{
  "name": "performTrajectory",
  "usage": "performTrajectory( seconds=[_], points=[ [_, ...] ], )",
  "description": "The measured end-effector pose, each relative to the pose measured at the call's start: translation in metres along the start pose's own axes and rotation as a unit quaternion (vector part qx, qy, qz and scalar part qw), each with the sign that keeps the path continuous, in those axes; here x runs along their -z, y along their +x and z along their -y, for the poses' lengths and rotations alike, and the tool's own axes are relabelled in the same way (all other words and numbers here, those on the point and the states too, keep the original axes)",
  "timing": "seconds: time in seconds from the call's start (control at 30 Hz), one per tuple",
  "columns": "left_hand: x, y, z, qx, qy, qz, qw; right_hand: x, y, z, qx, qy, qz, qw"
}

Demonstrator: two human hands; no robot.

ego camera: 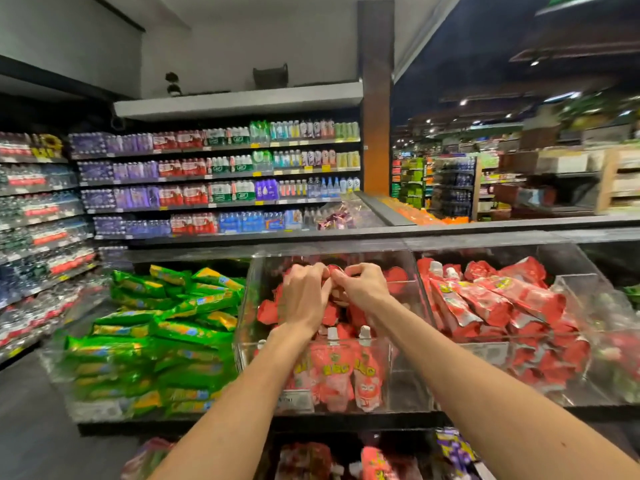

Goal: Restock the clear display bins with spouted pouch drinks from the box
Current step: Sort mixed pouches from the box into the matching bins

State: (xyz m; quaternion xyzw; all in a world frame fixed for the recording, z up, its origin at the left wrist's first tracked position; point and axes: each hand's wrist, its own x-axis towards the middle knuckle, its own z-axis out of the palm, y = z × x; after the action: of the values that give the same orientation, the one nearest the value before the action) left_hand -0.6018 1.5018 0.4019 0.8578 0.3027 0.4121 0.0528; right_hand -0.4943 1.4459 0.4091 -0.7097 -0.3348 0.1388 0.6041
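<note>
No legible text.
Yellow print on pink pouches (332, 370), bin price tag (296, 400) and shelf tags (256, 145) all too blurred to read.

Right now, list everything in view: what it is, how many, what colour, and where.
red pouches: many, red and pink, middle clear bin
piled red pouches: many, red, right clear bin
green packs: many, green and yellow, left of the middle bin
bottled drinks: many rows, mixed colours, shelves behind
lower pouches: several, red and purple, shelf below
left grip: one, bare, curled on red pouches, middle bin
right grip: one, bare, curled on red pouches beside it
</note>
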Motion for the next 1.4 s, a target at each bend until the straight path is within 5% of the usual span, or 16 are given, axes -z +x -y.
performTrajectory(
  seconds=[0.13,0.47,0.57,0.7,0.87,1.0,1.13,1.4],
  points=[
    [-0.007,0.002,0.012,-0.055,0.064,-0.018,0.996,-0.008,0.006,-0.001,-0.012,-0.084,-0.047,0.995],
    [-0.012,0.002,0.024,-0.055,0.194,0.169,0.965,-0.021,0.007,-0.01,0.016,-0.316,-0.023,0.948],
    [-0.002,-0.002,0.027,-0.053,0.122,0.215,0.968,-0.01,-0.011,-0.006,0.049,-0.31,-0.004,0.95],
    [0.021,-0.024,0.012,-0.027,-0.081,0.107,0.991,0.026,-0.067,0.005,0.12,-0.227,-0.009,0.966],
    [0.04,-0.11,-0.061,-0.006,-0.217,0.046,0.975,0.101,-0.176,-0.032,0.173,-0.143,-0.027,0.974],
    [0.012,-0.216,-0.15,0.007,-0.354,0.117,0.928,0.186,-0.29,-0.12,0.123,-0.086,-0.079,0.985],
    [-0.038,-0.337,-0.258,0.006,-0.44,0.279,0.853,0.282,-0.404,-0.218,-0.001,-0.095,-0.134,0.986],
    [-0.133,-0.502,-0.526,-0.112,-0.471,0.517,0.706,0.524,-0.597,-0.286,-0.205,-0.235,-0.312,0.897]
  ],
)
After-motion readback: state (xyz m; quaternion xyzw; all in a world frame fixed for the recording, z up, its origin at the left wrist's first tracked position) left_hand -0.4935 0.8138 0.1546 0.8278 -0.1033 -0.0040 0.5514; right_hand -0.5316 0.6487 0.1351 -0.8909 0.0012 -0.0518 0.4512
